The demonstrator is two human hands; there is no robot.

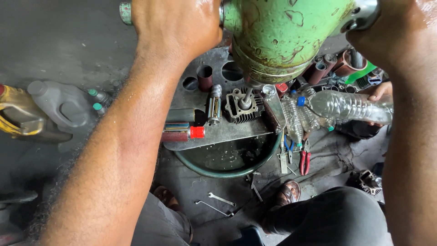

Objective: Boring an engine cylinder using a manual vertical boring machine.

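Head view: a yellow jug [16, 114] and a grey plastic jug [61, 107], both capped, contents unseen, lie at the far left on the dark floor. The left hand [177, 23] is wrapped tight round a green handle [126, 12] of a chipped green machine head [282, 36]. Beneath it a finned engine cylinder [241, 107] sits on a grey metal plate [218, 132] pierced with round holes, bridging a green basin [227, 161] of dark liquid. Clear, seemingly empty plastic bottles [337, 107] crowd the plate's right edge. Spanners [218, 202] and red pliers [304, 161] litter the floor below the basin. The right hand [396, 27] clenches the opposite handle.
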